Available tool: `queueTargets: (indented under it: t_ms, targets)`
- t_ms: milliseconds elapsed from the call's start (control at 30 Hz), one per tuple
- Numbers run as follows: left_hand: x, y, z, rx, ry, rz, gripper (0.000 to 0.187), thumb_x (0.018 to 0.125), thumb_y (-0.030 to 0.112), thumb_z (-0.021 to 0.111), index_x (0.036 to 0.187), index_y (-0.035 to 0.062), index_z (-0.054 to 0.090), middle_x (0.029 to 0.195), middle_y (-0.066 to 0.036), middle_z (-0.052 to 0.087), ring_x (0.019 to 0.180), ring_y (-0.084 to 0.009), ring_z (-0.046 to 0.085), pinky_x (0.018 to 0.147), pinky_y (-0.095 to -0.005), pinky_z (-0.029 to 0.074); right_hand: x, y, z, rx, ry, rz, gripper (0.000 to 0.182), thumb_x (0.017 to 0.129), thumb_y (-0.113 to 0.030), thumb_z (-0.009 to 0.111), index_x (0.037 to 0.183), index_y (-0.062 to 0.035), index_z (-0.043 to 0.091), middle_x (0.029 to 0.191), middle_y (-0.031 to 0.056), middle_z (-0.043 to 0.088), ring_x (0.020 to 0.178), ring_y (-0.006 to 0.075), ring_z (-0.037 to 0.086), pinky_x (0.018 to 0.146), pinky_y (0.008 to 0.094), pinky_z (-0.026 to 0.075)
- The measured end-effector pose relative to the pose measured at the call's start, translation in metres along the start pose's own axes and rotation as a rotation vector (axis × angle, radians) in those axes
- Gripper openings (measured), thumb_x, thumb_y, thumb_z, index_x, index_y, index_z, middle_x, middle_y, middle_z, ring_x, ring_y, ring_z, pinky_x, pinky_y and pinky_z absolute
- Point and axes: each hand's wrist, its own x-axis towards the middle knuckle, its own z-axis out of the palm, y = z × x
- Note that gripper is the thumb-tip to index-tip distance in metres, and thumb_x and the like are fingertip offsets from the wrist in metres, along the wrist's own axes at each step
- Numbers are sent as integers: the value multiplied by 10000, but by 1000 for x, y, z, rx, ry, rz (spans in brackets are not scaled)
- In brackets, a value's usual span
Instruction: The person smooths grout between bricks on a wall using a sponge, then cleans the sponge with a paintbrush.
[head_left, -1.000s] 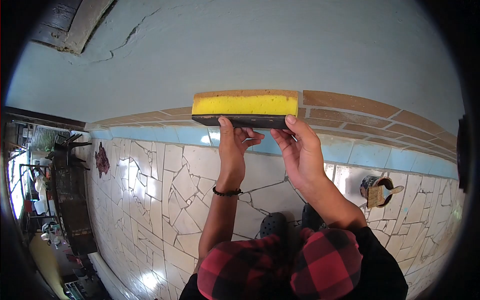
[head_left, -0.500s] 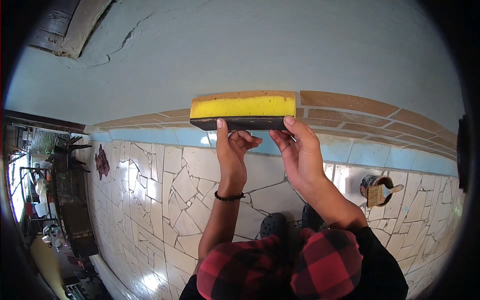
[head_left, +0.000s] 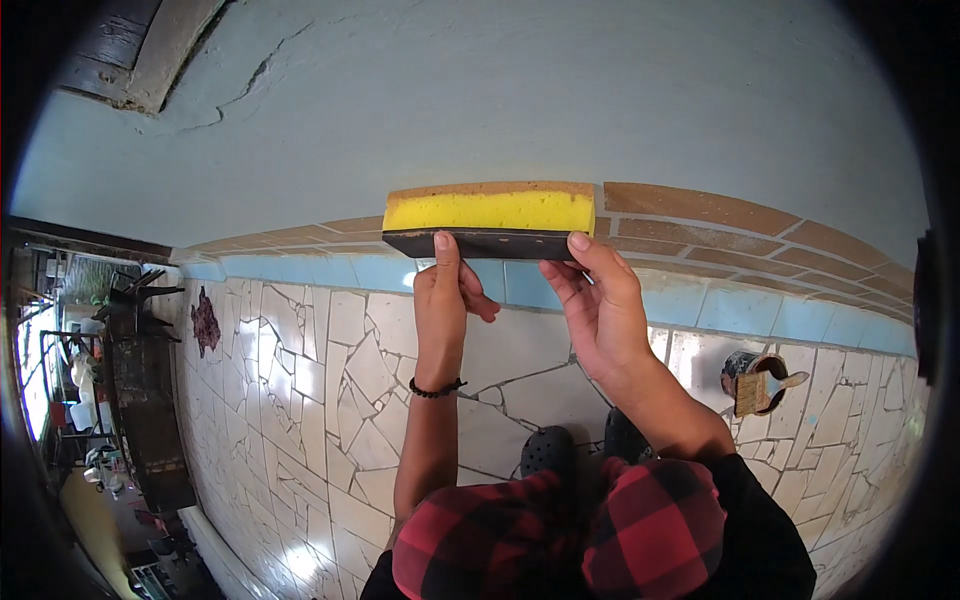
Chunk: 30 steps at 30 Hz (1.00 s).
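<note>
A long yellow sponge float [head_left: 490, 210] with a black backing and a brown-stained face is held level at the wall. Its brown side is at the wall; whether it touches cannot be told. My left hand [head_left: 442, 300] has its thumb on the black backing left of the middle, fingers curled below. At the right end, my right hand [head_left: 605, 300] grips the backing between thumb and fingers. Brown brick shapes with pale joint lines form a painted brick band [head_left: 700, 205] along the wall, to the right of the float and also to its left.
On the floor at right stands a paint can [head_left: 742, 368] with a paintbrush [head_left: 765, 388] across its top. Light blue tiles [head_left: 740, 308] line the wall's base. A dark red cloth [head_left: 205, 322] lies on the stone-patterned floor [head_left: 390, 350]. Dark furniture [head_left: 145, 400] stands at left.
My left wrist and curled fingers have shifted left, while the thumb stays on the backing. My right hand and the sponge float have hardly moved.
</note>
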Motion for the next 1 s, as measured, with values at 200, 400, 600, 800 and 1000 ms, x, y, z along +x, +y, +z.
queueTargets:
  t_ms: [200, 400, 600, 800, 1000]
  targets:
    - [-2, 1, -1, -43, 37, 107, 730, 1057, 661, 420, 586, 105, 458, 474, -73, 486, 457, -192, 590, 526, -308, 513, 0, 1, -2, 10, -5, 0, 276, 893, -119, 807, 800, -131, 548, 983, 58, 677, 957, 135, 620, 964, 337, 543]
    - [5, -6, 5, -143, 225, 255, 557, 1028, 461, 655, 631, 116, 471, 524, -54, 536, 516, -135, 584, 582, -280, 488, 0, 0, -1, 19, -8, 6, 294, 890, -110, 811, 801, -137, 532, 981, 59, 671, 953, 138, 615, 973, 345, 536]
    - [15, -12, 0, -272, 200, 369, 359, 968, 297, 786, 797, 84, 553, 649, -40, 632, 625, -80, 610, 670, -233, 477, 2, 1, -3, 23, -15, 21, 313, 888, -112, 818, 795, -147, 521, 968, 57, 666, 948, 143, 614, 970, 347, 535]
    - [5, -8, -7, -67, 39, 441, 345, 874, 117, 862, 944, 51, 530, 791, -54, 673, 721, -101, 649, 729, -241, 515, 2, -2, -1, 9, -10, 19, 329, 888, -117, 822, 795, -153, 509, 948, 42, 657, 959, 148, 621, 966, 345, 535]
    - [7, -4, -3, 38, 38, 390, 533, 762, 101, 942, 994, 49, 465, 844, -89, 696, 748, -102, 651, 731, -240, 532, 3, 2, -4, 16, -15, 23, 339, 888, -118, 826, 805, -158, 500, 950, 39, 658, 968, 140, 630, 977, 333, 532]
